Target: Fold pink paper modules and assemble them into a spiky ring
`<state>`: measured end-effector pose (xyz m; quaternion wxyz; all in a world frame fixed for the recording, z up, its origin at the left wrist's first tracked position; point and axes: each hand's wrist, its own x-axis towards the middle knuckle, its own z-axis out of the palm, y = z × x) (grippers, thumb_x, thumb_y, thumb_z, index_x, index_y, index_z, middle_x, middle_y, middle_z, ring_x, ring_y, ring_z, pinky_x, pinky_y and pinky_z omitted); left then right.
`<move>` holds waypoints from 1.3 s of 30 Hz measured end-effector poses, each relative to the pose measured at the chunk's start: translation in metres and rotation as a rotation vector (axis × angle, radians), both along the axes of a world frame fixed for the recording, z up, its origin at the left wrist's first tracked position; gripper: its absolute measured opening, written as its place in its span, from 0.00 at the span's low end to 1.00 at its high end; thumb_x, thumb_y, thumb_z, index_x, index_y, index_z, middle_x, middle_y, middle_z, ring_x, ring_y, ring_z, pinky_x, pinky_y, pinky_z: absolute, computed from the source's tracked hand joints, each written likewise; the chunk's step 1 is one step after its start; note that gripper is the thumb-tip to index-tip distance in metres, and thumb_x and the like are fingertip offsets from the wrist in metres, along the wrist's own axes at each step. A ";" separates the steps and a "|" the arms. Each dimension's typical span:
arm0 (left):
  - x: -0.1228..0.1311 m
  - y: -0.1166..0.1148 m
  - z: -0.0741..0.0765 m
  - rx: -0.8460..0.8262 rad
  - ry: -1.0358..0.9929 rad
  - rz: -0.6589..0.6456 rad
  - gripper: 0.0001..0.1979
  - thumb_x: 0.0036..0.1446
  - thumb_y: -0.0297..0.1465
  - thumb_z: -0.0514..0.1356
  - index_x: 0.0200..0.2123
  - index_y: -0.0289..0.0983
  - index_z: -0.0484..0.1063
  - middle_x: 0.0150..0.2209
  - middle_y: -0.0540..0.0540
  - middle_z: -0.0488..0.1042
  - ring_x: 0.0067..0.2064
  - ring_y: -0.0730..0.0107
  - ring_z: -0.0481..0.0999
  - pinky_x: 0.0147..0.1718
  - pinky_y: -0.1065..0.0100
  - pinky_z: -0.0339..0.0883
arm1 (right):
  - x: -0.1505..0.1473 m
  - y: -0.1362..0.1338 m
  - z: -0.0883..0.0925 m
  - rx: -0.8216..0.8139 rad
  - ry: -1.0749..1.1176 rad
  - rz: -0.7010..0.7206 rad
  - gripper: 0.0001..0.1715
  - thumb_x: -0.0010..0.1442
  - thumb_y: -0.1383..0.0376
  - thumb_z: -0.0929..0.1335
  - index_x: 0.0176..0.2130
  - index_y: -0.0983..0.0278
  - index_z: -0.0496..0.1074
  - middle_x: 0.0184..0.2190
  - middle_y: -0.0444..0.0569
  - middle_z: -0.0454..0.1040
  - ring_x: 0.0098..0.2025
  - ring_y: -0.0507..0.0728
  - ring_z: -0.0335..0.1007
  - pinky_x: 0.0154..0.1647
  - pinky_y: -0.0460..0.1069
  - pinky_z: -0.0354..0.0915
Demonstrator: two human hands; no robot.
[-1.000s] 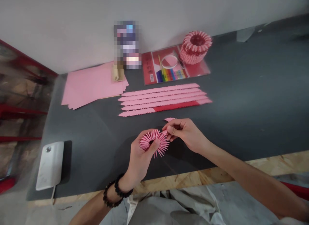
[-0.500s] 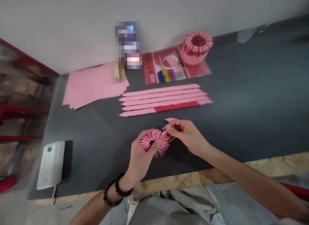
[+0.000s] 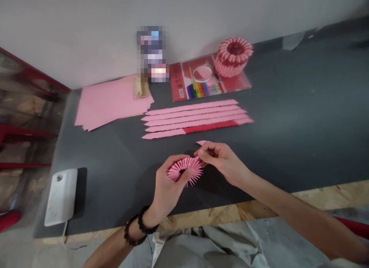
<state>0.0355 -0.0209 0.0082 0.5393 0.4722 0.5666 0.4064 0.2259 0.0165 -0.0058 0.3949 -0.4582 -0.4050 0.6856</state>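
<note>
Pink paper ring (image 3: pixel 185 170) of folded spikes: clamped in the left hand (image 3: pixel 167 189), just above the dark surface (image 3: pixel 288 126) at 6 o'clock. The right hand (image 3: pixel 223 162) pinches the ring's rim at 2 o'clock, perhaps seating a unit. One shallow ring is built so far. Five unit rows (image 3: pixel 196 118) lie untouched at 12 o'clock, and a taller finished model (image 3: pixel 234 57) stands at 1 o'clock.

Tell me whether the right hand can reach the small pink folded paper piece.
Probably yes: the small pink folded paper piece lies just beyond the right hand, with nothing between them.
</note>
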 end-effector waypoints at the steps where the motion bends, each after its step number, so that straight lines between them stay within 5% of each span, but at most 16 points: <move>1: 0.000 0.000 0.001 0.000 0.008 -0.003 0.14 0.55 0.36 0.72 0.44 0.39 0.81 0.41 0.45 0.83 0.42 0.61 0.81 0.46 0.65 0.72 | 0.000 0.000 0.001 0.022 -0.021 0.003 0.23 0.56 0.47 0.77 0.30 0.63 0.76 0.30 0.46 0.78 0.30 0.51 0.74 0.36 0.48 0.74; 13: 0.000 0.000 -0.008 -0.090 -0.153 0.001 0.20 0.52 0.36 0.74 0.48 0.38 0.79 0.45 0.43 0.81 0.45 0.59 0.80 0.48 0.63 0.72 | 0.004 -0.008 0.012 0.504 -0.547 -0.090 0.05 0.60 0.58 0.75 0.36 0.56 0.83 0.34 0.44 0.85 0.35 0.58 0.82 0.37 0.52 0.75; 21: 0.000 0.000 -0.007 -0.086 -0.120 0.008 0.22 0.52 0.36 0.74 0.50 0.40 0.78 0.49 0.43 0.80 0.48 0.58 0.79 0.49 0.63 0.71 | 0.004 -0.005 0.010 0.497 -0.520 -0.062 0.06 0.59 0.58 0.75 0.33 0.57 0.82 0.32 0.44 0.85 0.34 0.58 0.82 0.35 0.52 0.76; 39: 0.002 0.002 -0.007 -0.111 -0.192 0.023 0.24 0.48 0.34 0.76 0.49 0.39 0.79 0.47 0.45 0.80 0.44 0.63 0.78 0.46 0.66 0.71 | 0.009 -0.003 0.014 0.455 -0.447 0.007 0.11 0.59 0.61 0.76 0.43 0.57 0.79 0.32 0.43 0.85 0.43 0.60 0.83 0.55 0.56 0.72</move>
